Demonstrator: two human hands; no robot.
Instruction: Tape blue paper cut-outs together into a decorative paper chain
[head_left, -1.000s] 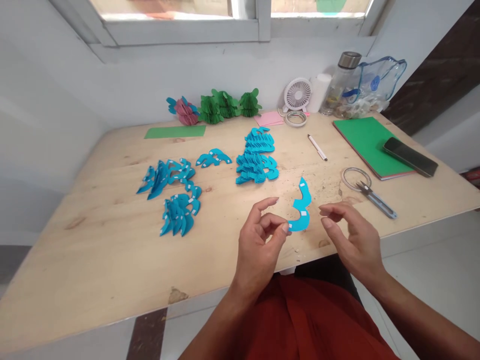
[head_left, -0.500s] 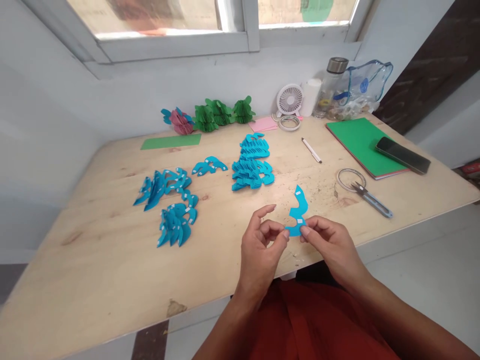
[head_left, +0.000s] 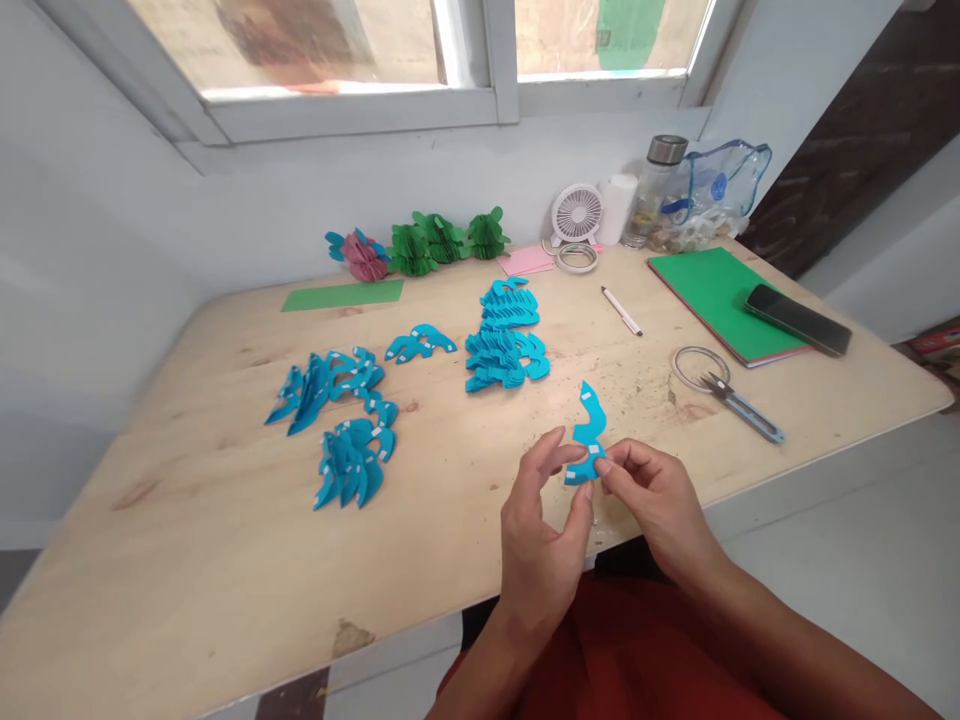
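A curvy blue paper cutout (head_left: pixel 591 420) with small white patches stands up between my hands above the table's front edge. My right hand (head_left: pixel 656 495) pinches its lower right side between thumb and fingers. Beside the lower left end, my left hand (head_left: pixel 544 530) has its thumb and fingers apart, with fingertips close to the paper; whether they touch it I cannot tell. Folded blue cutouts with white patches (head_left: pixel 349 465) lie to the left. One flatter blue cutout (head_left: pixel 421 343) rests farther back, and stacked blue cutouts (head_left: pixel 502 360) sit near the middle.
Scissors (head_left: pixel 746 410) lie against a tape roll (head_left: pixel 701 368) on the right. Behind are a pen (head_left: pixel 621 311), a phone (head_left: pixel 799 318) on a green folder (head_left: pixel 712 290), a small fan (head_left: pixel 577 213) and a bottle (head_left: pixel 654 195). Green paper ornaments (head_left: pixel 442 238) line the wall.
My left thumb and fingers have parted from their pinch on the cutout's lower left end. A white patch shows there now. The cutout has shifted slightly left in view.
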